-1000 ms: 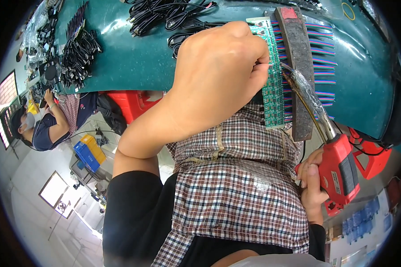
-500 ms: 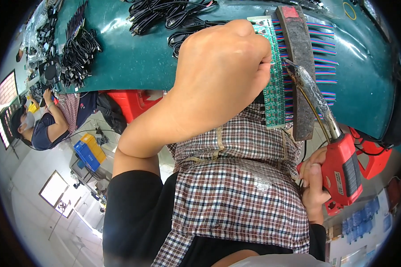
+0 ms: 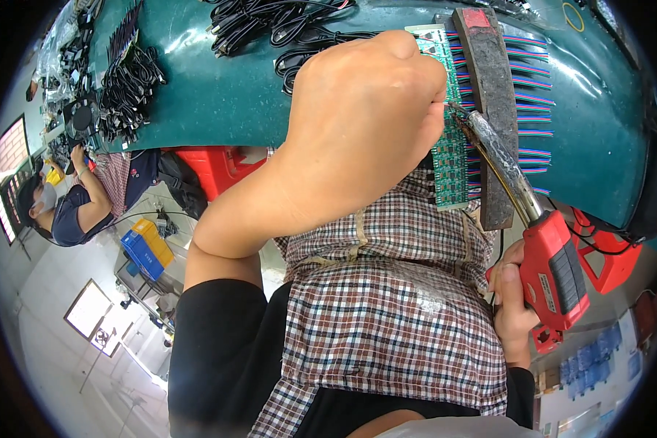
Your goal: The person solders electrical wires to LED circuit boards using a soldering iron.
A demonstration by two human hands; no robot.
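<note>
A person's right hand (image 3: 515,310) closes its grip around the red handle of a soldering gun (image 3: 551,266), whose long axis runs diagonally from the lower right up to the upper left, its metal barrel pointing toward a strip of green circuit boards (image 3: 449,153) on the teal tabletop (image 3: 219,95). The left hand (image 3: 365,117) is curled into a fist just above the boards, pinching a thin solder wire (image 3: 452,109) that meets the barrel's tip. Multicoloured ribbon wires (image 3: 533,95) fan from the boards under a dark bar (image 3: 493,87). Bundles of black cables (image 3: 124,80) lie further along the tabletop. Another person (image 3: 73,197) works nearby.
</note>
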